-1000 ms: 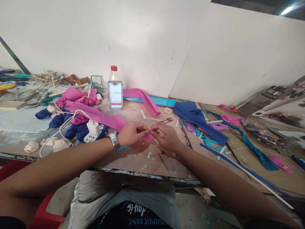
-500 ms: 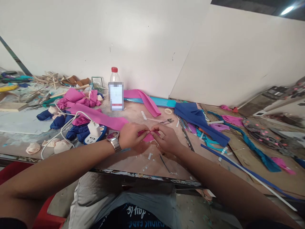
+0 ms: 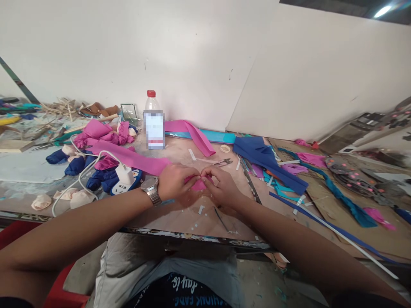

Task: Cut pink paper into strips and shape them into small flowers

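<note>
Between my two hands, just above the table, is a pink fabric strip (image 3: 199, 185), its end pinched and gathered. My left hand (image 3: 176, 182), with a metal watch (image 3: 150, 188) on the wrist, grips it between thumb and forefinger. My right hand (image 3: 223, 186) pinches the same end from the other side, the fingertips of both hands almost meeting. A long pink piece (image 3: 138, 159) runs from the heap at left to behind my left hand; whether it joins the held end is hidden.
A red-capped bottle (image 3: 152, 102) stands near the wall. Behind my right hand lie thread snips (image 3: 223, 162) and a cream tape ring (image 3: 225, 148). Left are a power strip (image 3: 126, 186), a white cable and bunched pink and navy fabric. Navy fabric (image 3: 269, 160) lies right.
The whole view has shifted slightly. Both hands stay together on the pink fabric, and a little more of it shows below the fingertips.
</note>
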`<control>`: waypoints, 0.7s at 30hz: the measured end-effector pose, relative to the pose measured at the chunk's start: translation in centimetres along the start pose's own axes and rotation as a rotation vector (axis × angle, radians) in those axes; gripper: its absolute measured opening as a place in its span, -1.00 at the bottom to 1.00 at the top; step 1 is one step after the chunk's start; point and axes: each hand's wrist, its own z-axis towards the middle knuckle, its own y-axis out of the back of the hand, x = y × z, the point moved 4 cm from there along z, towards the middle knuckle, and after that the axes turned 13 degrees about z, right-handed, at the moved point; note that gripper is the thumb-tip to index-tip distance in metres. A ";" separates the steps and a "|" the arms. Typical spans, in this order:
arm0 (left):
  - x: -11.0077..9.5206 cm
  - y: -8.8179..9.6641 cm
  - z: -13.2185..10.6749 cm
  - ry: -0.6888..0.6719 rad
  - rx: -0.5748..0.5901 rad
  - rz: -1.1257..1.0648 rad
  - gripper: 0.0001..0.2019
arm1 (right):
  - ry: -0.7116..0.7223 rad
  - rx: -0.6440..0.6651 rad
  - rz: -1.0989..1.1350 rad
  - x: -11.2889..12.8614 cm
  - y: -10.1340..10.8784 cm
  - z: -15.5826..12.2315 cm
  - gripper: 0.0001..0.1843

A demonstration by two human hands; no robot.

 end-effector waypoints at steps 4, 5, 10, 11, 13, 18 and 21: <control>0.2 -0.2 0.0 0.041 0.035 0.009 -0.75 | -0.007 0.017 -0.024 -0.2 0.1 0.1 -0.90; 0.3 -0.2 0.0 0.047 0.044 0.009 -0.74 | -0.008 0.022 -0.030 -0.2 0.2 0.1 -0.89; 0.2 -0.4 0.1 0.042 0.080 0.005 -0.74 | 0.005 0.048 -0.029 0.1 0.2 0.2 -0.89; 0.2 -0.4 0.1 0.036 0.085 0.007 -0.74 | 0.002 0.047 -0.024 0.1 0.2 0.2 -0.89; 0.1 -0.5 0.1 0.020 0.088 0.008 -0.73 | -0.013 0.046 -0.009 0.3 0.0 0.2 -0.89; 0.1 -0.6 0.1 0.004 0.077 -0.005 -0.72 | -0.069 0.032 0.023 0.1 -0.2 0.2 -0.91; 0.2 -0.6 0.1 0.038 0.100 -0.013 -0.73 | -0.088 0.020 0.025 0.2 -0.2 0.2 -0.93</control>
